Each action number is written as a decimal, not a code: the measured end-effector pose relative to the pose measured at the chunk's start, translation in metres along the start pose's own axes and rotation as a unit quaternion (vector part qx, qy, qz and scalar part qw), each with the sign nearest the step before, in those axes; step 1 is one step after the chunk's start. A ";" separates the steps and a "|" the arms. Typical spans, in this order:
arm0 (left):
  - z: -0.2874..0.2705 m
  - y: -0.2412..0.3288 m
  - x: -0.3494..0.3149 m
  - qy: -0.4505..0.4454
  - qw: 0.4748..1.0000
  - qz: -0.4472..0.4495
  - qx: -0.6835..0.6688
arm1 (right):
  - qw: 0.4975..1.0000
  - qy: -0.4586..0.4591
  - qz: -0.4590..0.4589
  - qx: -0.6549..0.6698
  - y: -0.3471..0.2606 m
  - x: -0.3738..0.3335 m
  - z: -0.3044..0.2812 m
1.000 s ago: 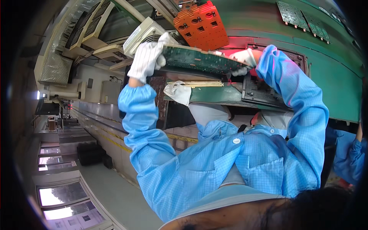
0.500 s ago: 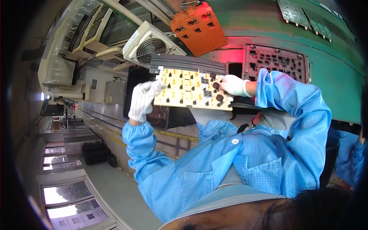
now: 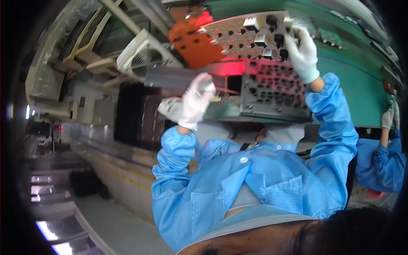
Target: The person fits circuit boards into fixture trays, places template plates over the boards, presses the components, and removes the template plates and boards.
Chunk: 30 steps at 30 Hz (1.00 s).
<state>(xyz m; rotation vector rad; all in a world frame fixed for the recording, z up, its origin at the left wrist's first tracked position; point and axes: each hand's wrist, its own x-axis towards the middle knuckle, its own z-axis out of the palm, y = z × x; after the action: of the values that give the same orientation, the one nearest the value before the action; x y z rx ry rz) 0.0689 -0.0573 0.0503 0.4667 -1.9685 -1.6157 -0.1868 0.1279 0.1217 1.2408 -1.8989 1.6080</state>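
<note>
At the far middle is a pale circuit board (image 3: 238, 37) with small dark parts, three white-sided blocks and several round black parts near its right end. My right hand (image 3: 304, 53), in a white glove, grips that end with its fingers curled at the edge. My left hand (image 3: 197, 100), also gloved, is off the board, nearer to me and left of a dark fixture tray (image 3: 272, 93) with many cutouts. Motion smears its fingers. A greyish-white shape (image 3: 171, 108) lies beside it; I cannot tell what it is or whether the hand holds it.
An orange plate (image 3: 193, 42) with holes stands left of the board. A white-cased fan (image 3: 146, 55) is further left. Green mat (image 3: 344, 89) covers the bench at right. There, a co-worker's gloved hand (image 3: 387, 118) and blue sleeve (image 3: 378, 163) show. More green boards (image 3: 329, 37) lie beyond.
My right hand has carried the circuit board away from me, toward the far side. My left hand has let go of it and come nearer. The whole view has shifted.
</note>
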 end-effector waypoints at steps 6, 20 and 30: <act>0.089 -0.070 0.016 -0.055 0.943 -0.022 0.327 | 0.909 -0.150 -0.291 -0.257 0.066 0.014 0.005; 0.113 -0.050 0.032 -0.112 0.933 -0.118 0.321 | 0.890 -0.248 -0.081 -0.373 0.213 0.048 0.074; 0.103 -0.081 0.057 -0.188 0.914 -0.284 0.219 | 0.918 -0.217 0.072 -0.323 0.138 -0.045 -0.073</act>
<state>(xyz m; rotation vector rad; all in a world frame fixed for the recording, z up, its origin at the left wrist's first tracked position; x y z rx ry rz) -0.0448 -0.0269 -0.0308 1.0514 -2.6888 -1.6710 -0.2903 0.2079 0.0252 1.2296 -2.5457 0.6516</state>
